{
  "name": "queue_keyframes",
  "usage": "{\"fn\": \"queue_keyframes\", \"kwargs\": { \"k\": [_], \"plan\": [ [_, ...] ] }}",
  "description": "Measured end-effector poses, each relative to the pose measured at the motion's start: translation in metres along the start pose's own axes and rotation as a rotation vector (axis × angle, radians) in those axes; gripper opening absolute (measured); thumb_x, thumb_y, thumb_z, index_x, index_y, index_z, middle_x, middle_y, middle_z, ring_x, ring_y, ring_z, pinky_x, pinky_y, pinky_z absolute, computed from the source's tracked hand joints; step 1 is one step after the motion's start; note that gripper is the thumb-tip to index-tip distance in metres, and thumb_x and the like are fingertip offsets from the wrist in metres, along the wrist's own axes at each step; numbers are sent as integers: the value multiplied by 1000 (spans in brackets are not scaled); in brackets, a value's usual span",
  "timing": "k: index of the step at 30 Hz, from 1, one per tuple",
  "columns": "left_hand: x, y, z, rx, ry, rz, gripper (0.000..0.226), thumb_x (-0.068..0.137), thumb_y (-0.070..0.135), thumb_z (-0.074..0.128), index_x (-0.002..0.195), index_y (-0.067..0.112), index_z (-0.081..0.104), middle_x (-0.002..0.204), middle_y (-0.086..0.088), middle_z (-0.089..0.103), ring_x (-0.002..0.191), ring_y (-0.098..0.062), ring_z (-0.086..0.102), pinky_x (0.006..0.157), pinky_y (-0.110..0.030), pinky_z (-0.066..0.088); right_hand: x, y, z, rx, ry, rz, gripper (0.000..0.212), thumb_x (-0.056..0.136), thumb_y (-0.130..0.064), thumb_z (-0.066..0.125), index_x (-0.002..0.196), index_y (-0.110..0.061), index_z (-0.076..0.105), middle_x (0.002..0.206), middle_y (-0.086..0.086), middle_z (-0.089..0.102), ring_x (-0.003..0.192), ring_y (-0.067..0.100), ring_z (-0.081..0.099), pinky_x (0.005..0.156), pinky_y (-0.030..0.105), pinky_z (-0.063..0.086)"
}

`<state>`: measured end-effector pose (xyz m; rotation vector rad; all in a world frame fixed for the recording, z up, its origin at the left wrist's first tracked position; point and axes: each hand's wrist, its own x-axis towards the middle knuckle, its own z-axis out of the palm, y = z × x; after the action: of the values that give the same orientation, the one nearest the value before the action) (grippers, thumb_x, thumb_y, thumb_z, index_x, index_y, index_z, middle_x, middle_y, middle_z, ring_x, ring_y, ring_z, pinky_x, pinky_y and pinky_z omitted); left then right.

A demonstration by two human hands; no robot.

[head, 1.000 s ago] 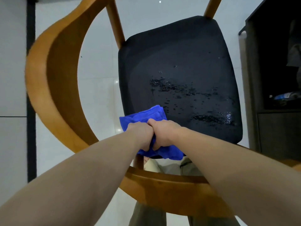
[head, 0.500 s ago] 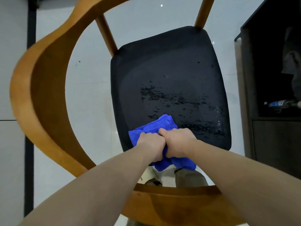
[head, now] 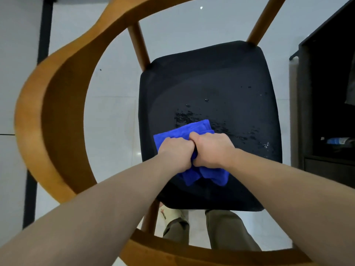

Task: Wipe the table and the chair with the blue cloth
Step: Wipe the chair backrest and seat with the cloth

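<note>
A wooden chair with a curved backrest (head: 48,120) and a black seat (head: 221,77) fills the head view from above. Water drops (head: 247,135) glisten on the seat's right half. A folded blue cloth (head: 184,131) lies on the seat's near part. My left hand (head: 175,152) and my right hand (head: 211,149) sit side by side on it, fingers curled around the bunched fabric. The cloth's far corner reaches the wet patch, and its near ends stick out below my hands.
A dark cabinet (head: 326,93) stands close on the right, with a bottle (head: 340,140) on its shelf. Pale floor tiles (head: 113,116) show around the chair. My legs and feet (head: 207,229) stand just behind the seat, inside the backrest's curve.
Both hands have pushed the cloth forward from the seat's near edge onto the seat, up to the wet patch. The view has shifted, so the chair sits lower in frame.
</note>
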<state>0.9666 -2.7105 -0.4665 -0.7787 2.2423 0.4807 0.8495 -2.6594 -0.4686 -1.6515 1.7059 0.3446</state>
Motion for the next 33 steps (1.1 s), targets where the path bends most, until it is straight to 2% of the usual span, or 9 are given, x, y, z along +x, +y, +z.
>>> {"fn": "queue_keyframes", "kwargs": {
  "k": [3,9,13,18,23,27,29,31,33],
  "plan": [
    [12,-17,-16,-27,10,-19,19,82,27,62,96,21,51,71,6,48,71,-21,52,64,-34,40,20,4,-18,23,0,-11,41,69,-48,65,95,-28,40,77,-9,55,72,21,54,60,32,37],
    [30,-32,-42,-7,-47,-13,19,82,28,65,79,20,47,71,2,50,67,-19,53,57,-35,45,46,12,-43,47,-62,-49,41,67,-51,68,93,-31,42,81,-11,56,75,18,56,58,30,38],
    [43,-49,-64,58,50,-3,21,82,31,64,84,18,48,67,3,45,66,-21,51,68,-38,52,64,16,-66,52,58,-66,42,69,-48,68,97,-30,42,83,-10,54,75,21,51,61,31,36],
    [69,-74,-102,89,205,-41,24,78,31,67,91,16,53,71,-1,51,63,-24,50,61,-36,46,95,22,-106,95,197,-45,49,69,-44,71,106,-26,46,90,-4,50,88,29,55,68,35,37],
    [79,-89,-136,141,315,-141,26,78,34,63,91,21,45,66,0,45,58,-24,45,64,-38,41,114,26,-137,118,298,-9,48,71,-39,69,111,-22,50,99,0,57,87,28,55,67,35,36],
    [80,-102,-160,117,555,-188,25,84,24,60,106,15,50,86,-11,55,80,-38,58,64,-43,43,116,22,-157,121,550,-12,46,81,-32,63,122,-16,49,106,4,58,97,29,57,68,36,37],
    [83,-108,-169,104,583,-211,34,86,22,60,116,11,52,102,-18,58,90,-41,59,66,-45,41,117,19,-166,108,625,-15,45,83,-30,61,124,-16,50,115,4,60,99,28,58,70,35,37],
    [85,-106,-172,74,493,-209,33,84,23,63,113,11,54,102,-17,54,86,-38,55,68,-43,42,118,20,-168,106,545,-13,42,82,-30,63,120,-16,54,111,4,61,91,26,56,69,34,37],
    [89,-98,-165,58,343,-174,28,82,22,65,106,12,56,86,-8,52,79,-32,51,65,-37,41,119,23,-159,83,350,-13,41,79,-34,67,115,-16,58,103,4,61,83,24,51,68,33,38]
  ]
}}
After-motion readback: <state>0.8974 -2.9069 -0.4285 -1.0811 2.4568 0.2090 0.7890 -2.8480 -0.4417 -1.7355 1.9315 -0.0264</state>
